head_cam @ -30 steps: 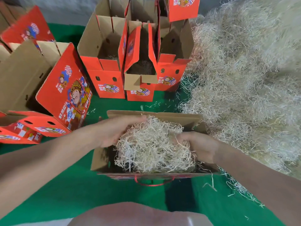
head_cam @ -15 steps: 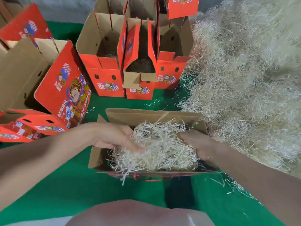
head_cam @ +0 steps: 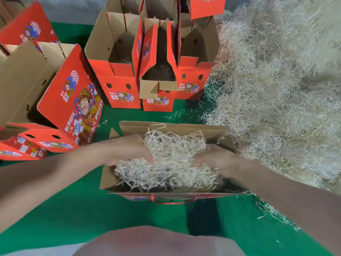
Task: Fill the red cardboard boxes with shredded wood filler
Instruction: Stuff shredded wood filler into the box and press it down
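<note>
An open red cardboard box point(head_cam: 167, 126) with brown insides and a red cord handle stands on the green mat right in front of me. A wad of pale shredded wood filler point(head_cam: 173, 170) fills it up to the rim. My left hand point(head_cam: 127, 150) presses into the wad from the left. From the right, my right hand point(head_cam: 215, 159) pushes in the same way. The fingertips of both hands are sunk in the strands and hidden. The wad is squeezed narrow between them. A big heap of loose filler point(head_cam: 276, 89) lies at the right.
Three upright open red boxes point(head_cam: 120, 89) stand behind, with dark filler low inside. More red boxes point(head_cam: 70, 100) lie tipped at the left. Stray strands point(head_cam: 273, 213) litter the green mat point(head_cam: 73, 209) near my right arm. My knee is at the bottom.
Both hands have moved inward and down, from the wad's sides to its middle. The filler sits lower in the box and is pinched narrow between them.
</note>
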